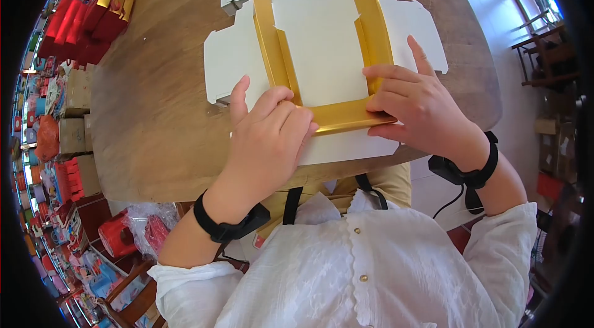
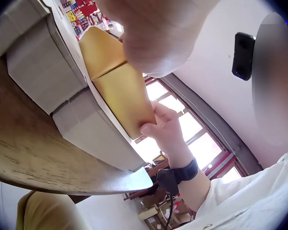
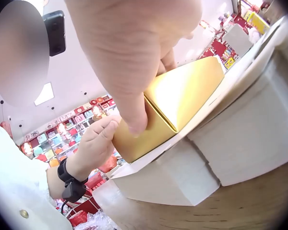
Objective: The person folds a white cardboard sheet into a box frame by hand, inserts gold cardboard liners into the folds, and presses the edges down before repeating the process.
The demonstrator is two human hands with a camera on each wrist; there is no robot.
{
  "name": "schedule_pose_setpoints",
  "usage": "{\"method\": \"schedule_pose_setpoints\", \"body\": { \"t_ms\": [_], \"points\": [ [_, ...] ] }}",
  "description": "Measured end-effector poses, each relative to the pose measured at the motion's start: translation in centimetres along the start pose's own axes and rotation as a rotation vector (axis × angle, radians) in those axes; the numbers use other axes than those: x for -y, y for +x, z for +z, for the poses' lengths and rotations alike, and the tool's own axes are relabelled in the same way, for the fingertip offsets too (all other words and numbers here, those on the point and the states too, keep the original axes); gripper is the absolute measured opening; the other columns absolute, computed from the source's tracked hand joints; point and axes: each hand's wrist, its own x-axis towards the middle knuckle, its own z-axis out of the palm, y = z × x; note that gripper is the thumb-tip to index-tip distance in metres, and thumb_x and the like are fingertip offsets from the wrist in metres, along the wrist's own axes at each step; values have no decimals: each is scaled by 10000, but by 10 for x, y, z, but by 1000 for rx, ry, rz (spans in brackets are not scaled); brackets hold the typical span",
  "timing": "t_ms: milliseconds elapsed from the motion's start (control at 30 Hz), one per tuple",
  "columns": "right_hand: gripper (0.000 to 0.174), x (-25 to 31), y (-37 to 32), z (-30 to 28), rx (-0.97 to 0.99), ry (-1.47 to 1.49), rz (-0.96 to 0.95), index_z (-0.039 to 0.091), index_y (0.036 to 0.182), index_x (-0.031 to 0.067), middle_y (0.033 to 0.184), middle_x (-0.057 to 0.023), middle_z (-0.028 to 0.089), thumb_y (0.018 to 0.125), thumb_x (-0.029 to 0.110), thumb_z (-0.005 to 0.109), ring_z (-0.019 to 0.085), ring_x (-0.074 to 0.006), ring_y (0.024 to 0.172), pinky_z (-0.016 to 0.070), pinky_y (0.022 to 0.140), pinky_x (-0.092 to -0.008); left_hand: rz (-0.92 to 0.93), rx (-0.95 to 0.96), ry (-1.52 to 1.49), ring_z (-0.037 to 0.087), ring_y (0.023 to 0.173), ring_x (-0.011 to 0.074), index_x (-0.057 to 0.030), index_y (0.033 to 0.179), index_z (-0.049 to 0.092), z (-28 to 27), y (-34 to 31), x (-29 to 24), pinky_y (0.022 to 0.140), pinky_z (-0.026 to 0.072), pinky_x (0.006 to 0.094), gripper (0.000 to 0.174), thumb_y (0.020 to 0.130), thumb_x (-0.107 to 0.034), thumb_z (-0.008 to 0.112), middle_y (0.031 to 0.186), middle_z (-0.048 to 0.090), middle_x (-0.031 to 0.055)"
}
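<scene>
A flat-cut cardboard box, white inside with gold side walls folded up, lies on a stack of white blanks on the wooden table. My left hand grips the left end of the near gold wall, fingers curled over it. At the opposite end my right hand pinches the same wall, thumb on the near side and fingers inside the corner. The right wrist view shows the left hand holding the gold end between thumb and fingers. Part of the left corner is hidden under the left hand.
Red and gold bags stand beyond the table's left side. Cardboard cartons and crowded shelves line that side. A wooden chair sits at lower left, and the table's near edge runs close to the person's lap.
</scene>
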Motion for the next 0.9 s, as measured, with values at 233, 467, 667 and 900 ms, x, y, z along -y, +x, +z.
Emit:
{"method": "schedule_pose_setpoints", "body": {
  "t_ms": [233, 467, 667, 900],
  "points": [
    [201, 7, 2, -2, 63, 10, 19, 629, 727, 119, 782, 16, 624, 667, 171, 813, 617, -159, 1175, 90, 1186, -675, 9, 245, 46, 600, 975, 203, -97, 795, 643, -8, 13, -9, 1077, 289, 686, 287, 625, -221, 840, 803, 604, 19],
    [154, 16, 5, -1, 89, -271, -11, 582, 674, 82, 839, 11, 621, 753, 86, 714, 614, -181, 1187, 67, 1180, -691, -43, 214, 91, 581, 1007, 264, -26, 687, 608, -16, 17, -18, 1033, 316, 733, 149, 711, -130, 712, 785, 579, 113],
    [154, 20, 6, -7, 87, -123, 65, 576, 662, 67, 911, -17, 631, 776, 13, 663, 588, -192, 1234, 53, 1161, -720, -26, 351, 131, 567, 1121, 265, -32, 770, 627, -20, 17, -10, 1078, 244, 721, 194, 650, -138, 736, 898, 555, 77],
    [132, 21, 7, -8, 101, -60, 90, 607, 686, 28, 974, -43, 624, 802, -15, 653, 578, -240, 1256, 74, 1116, -769, -30, 229, 88, 581, 1092, 294, 6, 632, 589, -12, 11, -13, 1006, 306, 770, 93, 696, -48, 630, 822, 572, 126]
  ]
}}
